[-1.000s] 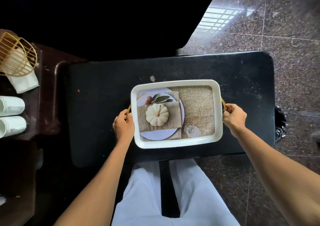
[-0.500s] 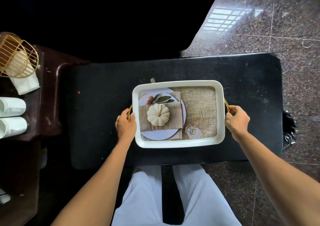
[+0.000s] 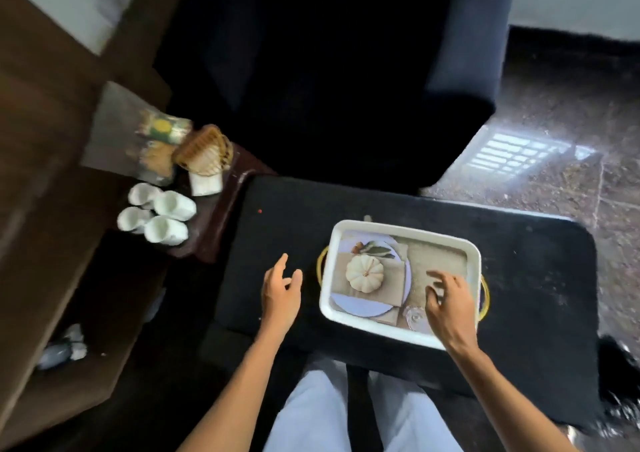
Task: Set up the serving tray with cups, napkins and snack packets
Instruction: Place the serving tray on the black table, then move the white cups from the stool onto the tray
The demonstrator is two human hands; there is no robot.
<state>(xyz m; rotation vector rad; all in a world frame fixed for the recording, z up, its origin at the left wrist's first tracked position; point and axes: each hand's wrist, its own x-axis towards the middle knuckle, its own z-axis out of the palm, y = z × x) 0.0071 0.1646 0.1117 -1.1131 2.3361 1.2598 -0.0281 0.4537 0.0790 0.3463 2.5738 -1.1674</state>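
The tray is set on the table; the cups are grouped leftward on a side table, napkins behind them.

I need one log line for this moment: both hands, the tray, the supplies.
left hand open, beside tray | right hand open, over tray | cups, napkins, snack packets on side table, not on tray

White gold-handled tray flat on black counter; four white cups, napkins, snack packets grouped on left side table.
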